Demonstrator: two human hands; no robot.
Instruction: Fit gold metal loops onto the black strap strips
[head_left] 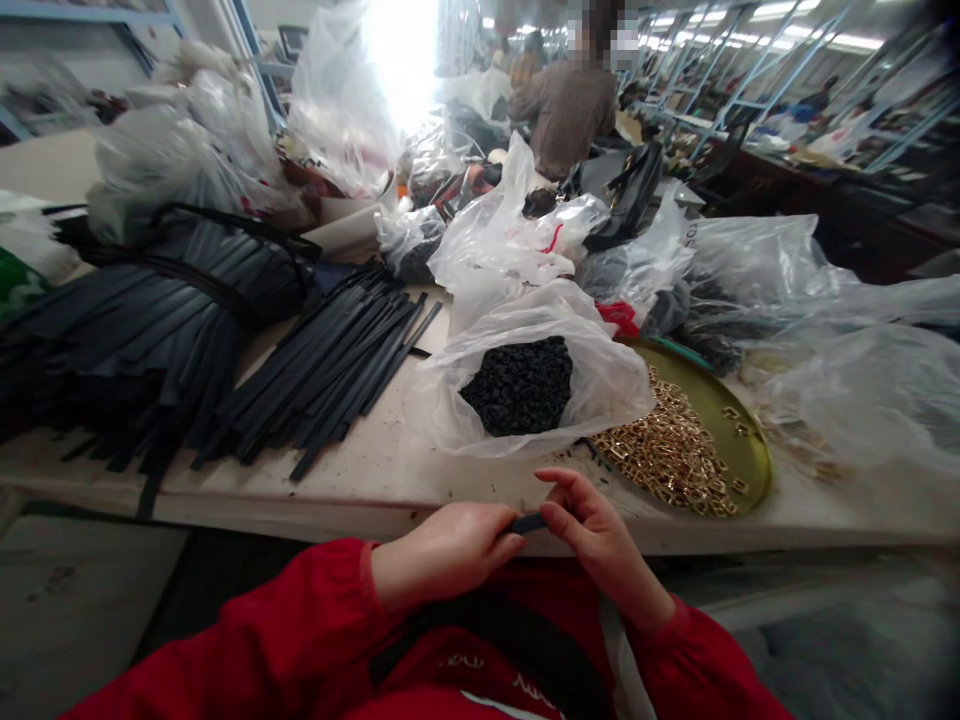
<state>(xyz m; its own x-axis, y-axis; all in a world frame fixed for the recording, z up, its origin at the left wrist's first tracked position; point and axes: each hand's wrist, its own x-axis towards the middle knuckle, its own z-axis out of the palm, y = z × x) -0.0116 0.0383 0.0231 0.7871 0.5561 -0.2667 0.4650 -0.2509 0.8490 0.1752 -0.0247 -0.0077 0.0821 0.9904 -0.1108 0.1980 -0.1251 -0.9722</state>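
Observation:
My left hand (450, 548) and my right hand (596, 535) meet just below the table's front edge, both in red sleeves. Together they pinch a short black strap piece (527, 522), the left closed round one end and the right thumb and fingers closed on the other. A black strap also lies across my lap (517, 640). Right above my hands an open plastic bag (525, 385) holds small black loops. To its right a round brass tray (720, 420) carries several gold metal buckles (671, 460).
A pile of long black straps (330, 365) fans across the table's left side, with a larger black bundle (142, 320) beyond. Crumpled clear plastic bags (810, 330) cover the right and back. A person in brown (566, 110) works at the far end.

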